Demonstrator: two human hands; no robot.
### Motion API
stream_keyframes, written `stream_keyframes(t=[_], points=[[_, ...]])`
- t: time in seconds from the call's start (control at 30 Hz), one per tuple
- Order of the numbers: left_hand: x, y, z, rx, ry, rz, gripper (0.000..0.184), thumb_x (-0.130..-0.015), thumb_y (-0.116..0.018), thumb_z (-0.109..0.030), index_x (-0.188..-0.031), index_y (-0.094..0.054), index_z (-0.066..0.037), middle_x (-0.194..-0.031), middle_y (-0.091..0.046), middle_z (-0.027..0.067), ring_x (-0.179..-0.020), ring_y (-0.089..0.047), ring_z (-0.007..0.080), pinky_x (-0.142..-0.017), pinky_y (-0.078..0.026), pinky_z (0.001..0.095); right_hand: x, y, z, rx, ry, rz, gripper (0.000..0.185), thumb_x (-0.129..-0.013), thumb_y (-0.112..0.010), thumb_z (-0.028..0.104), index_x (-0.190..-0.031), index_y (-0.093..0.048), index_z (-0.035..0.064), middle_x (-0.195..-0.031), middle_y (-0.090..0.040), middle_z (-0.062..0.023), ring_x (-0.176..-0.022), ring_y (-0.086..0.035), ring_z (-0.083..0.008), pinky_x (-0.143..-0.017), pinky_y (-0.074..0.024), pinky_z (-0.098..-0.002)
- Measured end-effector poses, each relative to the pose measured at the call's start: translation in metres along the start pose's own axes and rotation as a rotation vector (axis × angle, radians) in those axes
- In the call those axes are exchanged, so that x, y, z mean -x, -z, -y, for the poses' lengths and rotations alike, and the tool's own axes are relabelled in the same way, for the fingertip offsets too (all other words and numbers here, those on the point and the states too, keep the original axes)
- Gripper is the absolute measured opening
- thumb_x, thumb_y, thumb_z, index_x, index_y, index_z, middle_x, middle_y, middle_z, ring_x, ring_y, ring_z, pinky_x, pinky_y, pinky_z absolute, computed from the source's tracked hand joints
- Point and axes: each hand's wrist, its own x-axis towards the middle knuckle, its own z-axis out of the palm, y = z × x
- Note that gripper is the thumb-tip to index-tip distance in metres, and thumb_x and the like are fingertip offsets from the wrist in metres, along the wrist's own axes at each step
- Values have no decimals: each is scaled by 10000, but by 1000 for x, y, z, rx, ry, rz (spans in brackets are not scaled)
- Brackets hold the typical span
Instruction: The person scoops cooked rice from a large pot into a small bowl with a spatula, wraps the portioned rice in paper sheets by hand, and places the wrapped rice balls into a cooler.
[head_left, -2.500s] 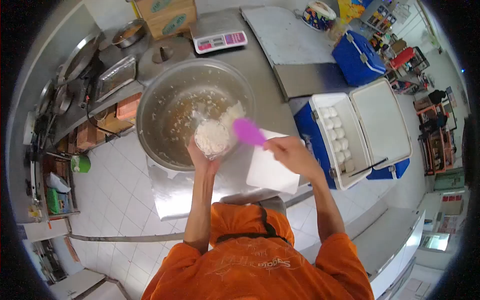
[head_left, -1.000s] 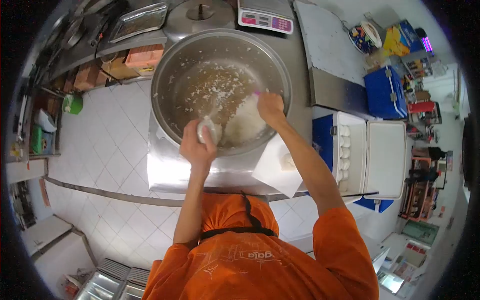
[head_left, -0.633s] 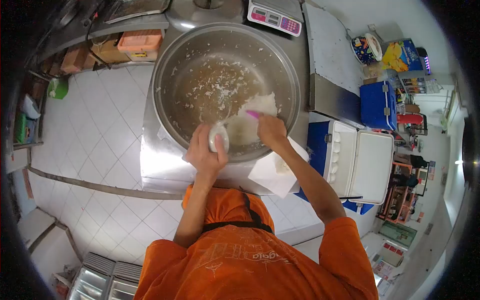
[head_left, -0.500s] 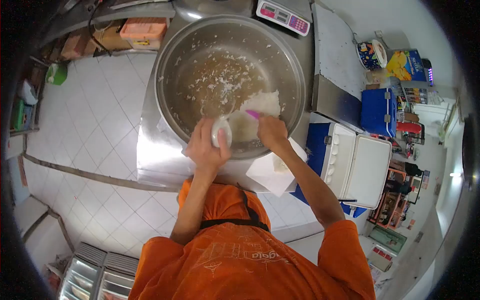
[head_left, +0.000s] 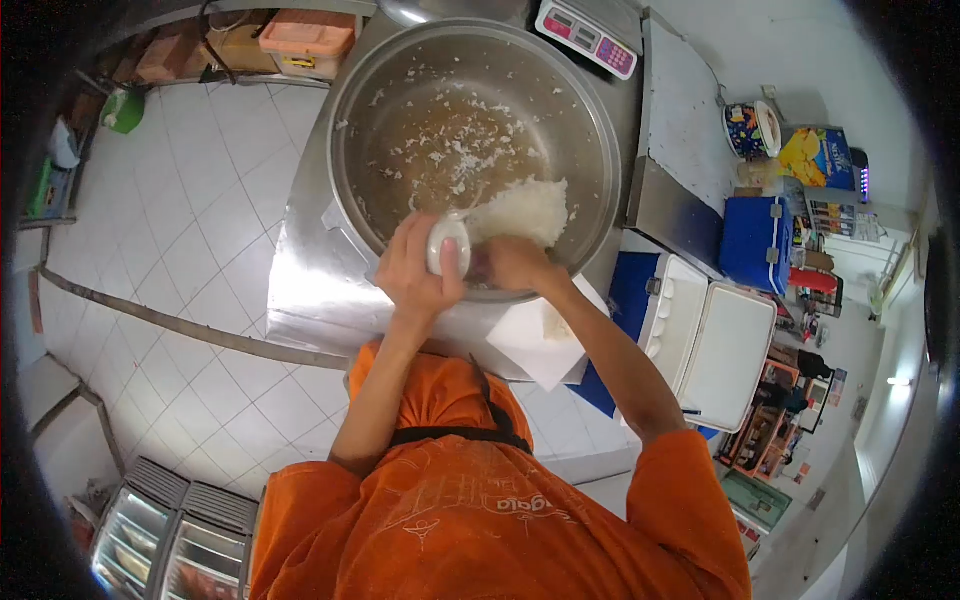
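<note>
- Most of the metal pot (head_left: 602, 150) floor carries only loose rice scraps (head_left: 465, 150); the one sizeable rice mound (head_left: 530, 208) lies on the side near the person, towards the right hand (head_left: 520, 265). By that look, most of the pot's floor is worked down and the mound is what is left.
- A small white portion (head_left: 557, 325) sits on a white sheet (head_left: 520, 350) on the desk (head_left: 310, 290), partly behind the right forearm.
- The left hand (head_left: 415, 285) is clamped on a white bowl (head_left: 455, 232), tilted over the pot's near side, close beside the mound. Its contents are hidden.
- The right hand's grip is closed around a purple paddle, nearly all of it hidden.
- Both hands cover part of the near pot wall.
- A digital scale (head_left: 587, 38) stands beyond the pot; an open cooler (head_left: 735, 350) holding white packs (head_left: 662, 310) is to the right.
</note>
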Motion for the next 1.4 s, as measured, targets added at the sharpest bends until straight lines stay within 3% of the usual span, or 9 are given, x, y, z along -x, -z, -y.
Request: stream_keyframes(t=[0.1, 0.2, 0.4, 0.6, 0.7, 0.83, 0.93, 1.03, 1.4], points=[[-4, 5, -3, 132, 66, 17, 351, -906, -578, -287, -1098, -663, -6, -1034, -682, 187, -895, -690, 327, -770, -551, 383, -14, 38, 3, -175, 165, 143, 301, -879, -652, 255, -1058, -721, 23, -1014, -720, -202, -941, -677, -387, -864, -529, -428], [-19, 26, -10, 411, 566, -20, 375, -1007, -443, -291, -1148, -639, -4, -1138, -655, 155, -1074, -624, 251, -911, -484, 360, -21, 32, -26, -661, 338, 121, 312, -909, -647, 259, -1164, -704, 88, -1042, -727, -159, -918, -683, -354, -855, -522, -388], [-73, 39, -3, 715, 872, 219, 417, -1067, -372, -326, -1201, -622, -20, -1150, -638, 93, -1063, -590, 172, -933, -456, 304, 82, 166, 33, -175, 43, -184, 317, -926, -585, 177, -1213, -659, 65, -910, -717, -191, -826, -701, -359, -757, -546, -432], [-69, -32, -4, 1485, 1471, 350, 393, -1033, -377, -255, -1301, -583, -54, -1259, -630, 120, -1127, -622, 233, -981, -489, 373, 91, 151, 78, 112, -120, -681, 352, -918, -581, 140, -1250, -613, 30, -801, -686, -216, -762, -688, -393, -704, -549, -491], [-69, -39, 5, 1315, 1362, 355, 444, -1052, -314, -332, -1337, -535, -72, -1271, -616, 122, -1159, -612, 275, -918, -548, 448, 96, 159, 75, -235, -232, -641, 283, -963, -546, 170, -1179, -638, 11, -834, -687, -213, -759, -681, -415, -698, -548, -495], [-73, -22, 11, 1043, 1197, 239, 456, -1046, -321, -341, -1321, -527, -40, -1239, -623, 154, -1122, -622, 298, -925, -545, 420, 64, 126, 64, 0, -137, -470, 230, -934, -570, 148, -1101, -678, 33, -775, -671, -218, -750, -684, -398, -661, -522, -491], [-50, 22, 25, 174, 513, 154, 488, -1041, -337, -370, -1287, -521, 10, -1223, -619, 174, -1106, -621, 282, -949, -524, 394, 43, 137, 47, 167, -236, -503, 213, -891, -578, 116, -1059, -682, 37, -782, -689, -203, -738, -700, -378, -676, -545, -499], [-31, 28, 3, 449, 500, -265, 460, -1043, -278, -285, -1132, -567, 62, -1106, -632, 197, -1038, -615, 291, -952, -463, 395, -24, 66, -12, 208, -63, -437, 219, -831, -595, 83, -1022, -702, 73, -780, -686, -216, -749, -704, -369, -672, -541, -506], [-19, 10, 20, 294, 226, -247, 451, -1000, -346, -288, -1123, -589, 71, -1111, -627, 224, -1045, -586, 319, -932, -453, 414, 0, 63, -67, -131, 265, 196, 314, -900, -599, 172, -1196, -702, 164, -949, -729, -170, -850, -709, -321, -776, -543, -433]])
